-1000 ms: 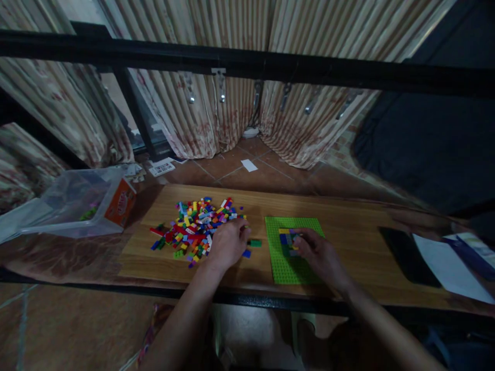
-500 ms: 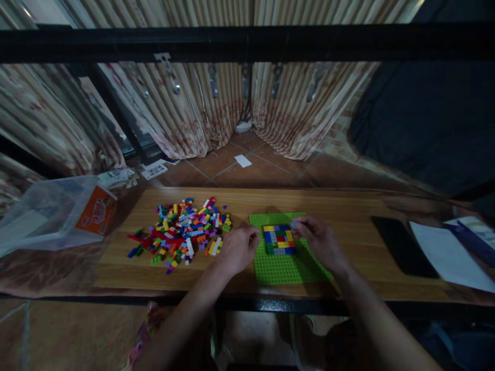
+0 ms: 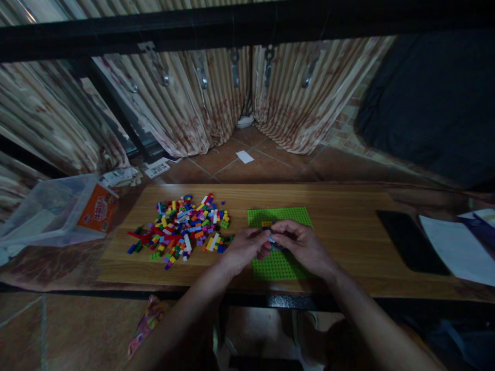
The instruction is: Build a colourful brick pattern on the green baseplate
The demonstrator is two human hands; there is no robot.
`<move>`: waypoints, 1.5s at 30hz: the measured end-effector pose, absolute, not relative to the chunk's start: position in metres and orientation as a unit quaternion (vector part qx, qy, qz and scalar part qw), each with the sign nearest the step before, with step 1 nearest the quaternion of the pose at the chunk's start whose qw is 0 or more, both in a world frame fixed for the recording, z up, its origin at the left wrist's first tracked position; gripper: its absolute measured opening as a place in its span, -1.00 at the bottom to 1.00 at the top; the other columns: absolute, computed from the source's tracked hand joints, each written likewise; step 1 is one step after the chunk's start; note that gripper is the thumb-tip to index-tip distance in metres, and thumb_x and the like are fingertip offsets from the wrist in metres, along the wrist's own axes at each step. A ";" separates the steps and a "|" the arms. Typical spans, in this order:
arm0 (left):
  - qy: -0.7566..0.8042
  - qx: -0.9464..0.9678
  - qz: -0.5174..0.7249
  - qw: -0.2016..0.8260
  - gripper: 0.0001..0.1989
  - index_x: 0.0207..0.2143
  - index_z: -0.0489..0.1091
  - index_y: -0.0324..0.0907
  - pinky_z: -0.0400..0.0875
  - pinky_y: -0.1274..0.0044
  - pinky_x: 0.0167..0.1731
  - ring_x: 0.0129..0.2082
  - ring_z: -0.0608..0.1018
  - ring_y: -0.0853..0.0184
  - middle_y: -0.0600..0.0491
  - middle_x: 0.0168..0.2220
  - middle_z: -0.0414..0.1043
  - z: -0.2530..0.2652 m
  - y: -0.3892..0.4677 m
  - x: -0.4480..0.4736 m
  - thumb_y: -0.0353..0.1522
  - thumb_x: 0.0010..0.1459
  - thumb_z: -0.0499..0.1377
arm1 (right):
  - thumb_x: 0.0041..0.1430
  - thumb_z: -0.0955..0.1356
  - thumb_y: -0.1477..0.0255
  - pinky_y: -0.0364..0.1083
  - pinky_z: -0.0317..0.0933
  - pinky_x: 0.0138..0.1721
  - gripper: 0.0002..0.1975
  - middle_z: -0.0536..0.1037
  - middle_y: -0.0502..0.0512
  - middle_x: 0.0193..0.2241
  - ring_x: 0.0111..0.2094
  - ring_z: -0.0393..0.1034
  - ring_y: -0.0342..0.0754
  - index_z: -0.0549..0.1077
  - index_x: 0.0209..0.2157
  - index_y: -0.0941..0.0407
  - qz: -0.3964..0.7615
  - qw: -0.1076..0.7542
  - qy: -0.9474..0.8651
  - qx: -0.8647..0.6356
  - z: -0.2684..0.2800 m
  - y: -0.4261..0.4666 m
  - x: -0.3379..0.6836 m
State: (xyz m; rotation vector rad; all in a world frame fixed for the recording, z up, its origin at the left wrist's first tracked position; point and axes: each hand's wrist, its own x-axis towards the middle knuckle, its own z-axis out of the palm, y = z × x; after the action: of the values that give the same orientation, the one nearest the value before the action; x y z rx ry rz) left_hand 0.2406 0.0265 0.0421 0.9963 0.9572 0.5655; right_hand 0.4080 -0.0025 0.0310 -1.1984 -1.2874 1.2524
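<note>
Desk (image 3: 348, 242) runs across the foreground. On it, left of centre: heap of toy bricks (image 3: 181, 226). Storage bin (image 3: 58, 206) at far left, beyond the heap. Baseplate (image 3: 282, 268) right of the heap, apart from it; brick assembly (image 3: 266, 224) on the baseplate, mostly hidden by the hands. Left hand (image 3: 248, 246) and right hand (image 3: 303, 245) over the baseplate, left hand on the heap's side; small brick (image 3: 271, 238) at the right hand's fingertips. Farther right — flat slab (image 3: 412, 242), then paper sheet (image 3: 456, 252) just beside it. Behind the desk: floor (image 3: 270, 165) with a card (image 3: 244, 156) on it, curtains (image 3: 290, 113) behind the card. Bar (image 3: 174, 33) crosses above — hooks (image 3: 235, 69) hanging beneath, before the curtains.
</note>
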 end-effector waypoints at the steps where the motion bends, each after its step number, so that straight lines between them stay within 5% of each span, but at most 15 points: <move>1: 0.430 0.444 0.254 0.744 -0.59 -0.40 0.39 -0.27 0.30 0.60 -0.54 -0.55 0.44 0.46 0.07 -0.49 0.40 0.043 0.026 0.240 -0.07 -0.02 0.27 | 0.05 0.42 0.27 -0.10 0.27 -0.26 -0.79 0.52 0.00 -0.42 -0.36 0.38 -0.13 0.48 -0.34 0.10 0.502 0.473 -0.529 -0.494 0.031 -0.003 0.408; 15: 0.474 0.454 0.254 0.710 -0.70 -0.36 0.43 -0.27 0.28 0.63 -0.55 -0.55 0.42 0.50 0.06 -0.45 0.42 0.041 0.024 0.246 -0.17 0.13 0.17 | 0.14 0.36 0.25 -0.02 0.29 -0.16 -0.82 0.52 0.08 -0.25 -0.20 0.42 -0.02 0.54 -0.26 0.01 0.331 0.415 -0.650 -0.543 0.029 -0.003 0.420; 23: 0.512 0.633 0.218 0.538 -0.75 -0.48 0.43 -0.25 0.32 0.63 -0.52 -0.52 0.43 0.45 0.11 -0.52 0.40 0.032 0.036 0.236 -0.29 0.15 0.09 | 0.14 0.37 0.32 0.07 0.21 0.00 -0.86 0.45 0.11 -0.14 -0.06 0.34 0.03 0.57 -0.28 0.00 0.272 0.345 -0.707 -0.554 0.017 0.001 0.433; 29: 0.507 0.724 0.187 0.428 -0.77 -0.34 0.52 -0.20 0.38 0.59 -0.38 -0.37 0.53 0.37 0.06 -0.37 0.54 0.032 0.032 0.236 -0.40 0.16 0.05 | 0.12 0.39 0.38 0.14 0.18 0.04 -0.88 0.44 0.10 -0.09 -0.01 0.28 0.08 0.58 -0.29 -0.03 0.234 0.309 -0.728 -0.565 0.008 -0.001 0.430; 45: 0.519 0.743 0.170 0.386 -0.77 -0.22 0.52 -0.17 0.42 0.55 -0.18 -0.24 0.56 0.34 0.04 -0.23 0.57 0.035 0.028 0.238 -0.41 0.18 0.07 | 0.10 0.38 0.35 0.13 0.18 0.05 -0.85 0.45 0.11 -0.08 -0.01 0.32 0.05 0.57 -0.27 -0.02 0.265 0.370 -0.676 -0.580 0.002 0.003 0.433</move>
State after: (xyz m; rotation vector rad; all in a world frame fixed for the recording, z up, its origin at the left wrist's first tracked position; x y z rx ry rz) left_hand 0.2378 0.0282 0.0355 1.8926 1.3208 0.4340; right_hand 0.4332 0.0031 0.0023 -1.4873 -1.7338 0.6790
